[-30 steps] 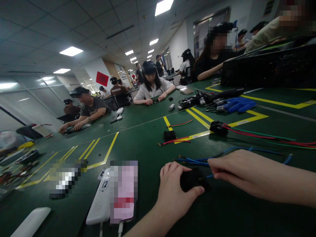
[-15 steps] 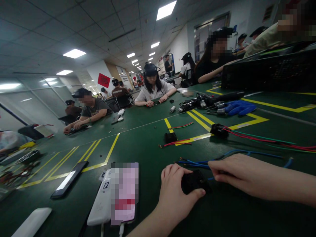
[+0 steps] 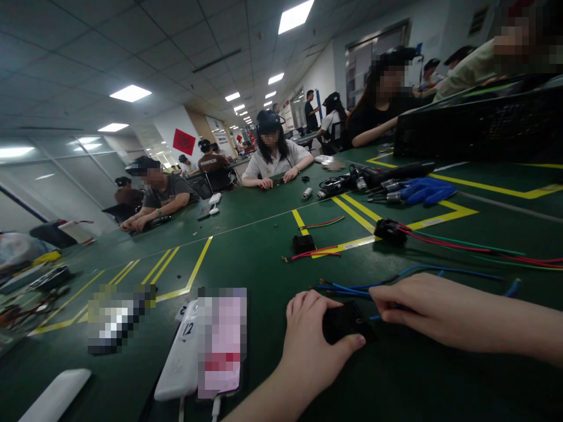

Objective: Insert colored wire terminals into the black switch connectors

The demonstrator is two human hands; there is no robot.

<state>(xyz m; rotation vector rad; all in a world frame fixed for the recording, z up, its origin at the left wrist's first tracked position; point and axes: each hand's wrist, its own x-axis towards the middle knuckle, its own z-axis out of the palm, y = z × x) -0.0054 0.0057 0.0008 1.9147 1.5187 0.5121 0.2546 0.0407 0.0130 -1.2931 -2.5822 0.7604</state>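
Black plastic, boxy and matt, makes up the block [image 3: 345,323] lying on the green counter [image 3: 272,275] in front of the wearer. The left hand [image 3: 314,346] is clamped on it, fingers over the far side and thumb along the near edge. The right hand [image 3: 413,300] is just beside, its fingers pinched together on a thin blue wire [image 3: 374,317], of which only a short bit shows next to the block. Behind lie several more blue wires [image 3: 345,288] with copper-coloured ends, too overlapped to count.

Writing is sparse: a handwritten "12" marks the smooth white power bank [image 3: 176,363], and "PUMPKIN" runs across a brown shirt [image 3: 212,163] in the background. Dark characters on the red square sign [image 3: 183,141] are too small to read.

Two further black blocks sit beyond the hands: a small one [image 3: 303,244] near short red wires [image 3: 314,252], and a larger one [image 3: 390,231] trailing long red and green wires [image 3: 461,240]. Farther off are one crumpled blue glove [image 3: 426,191] and one ridged metal cylinder [image 3: 307,193], near glossy yellow tape [image 3: 356,212].
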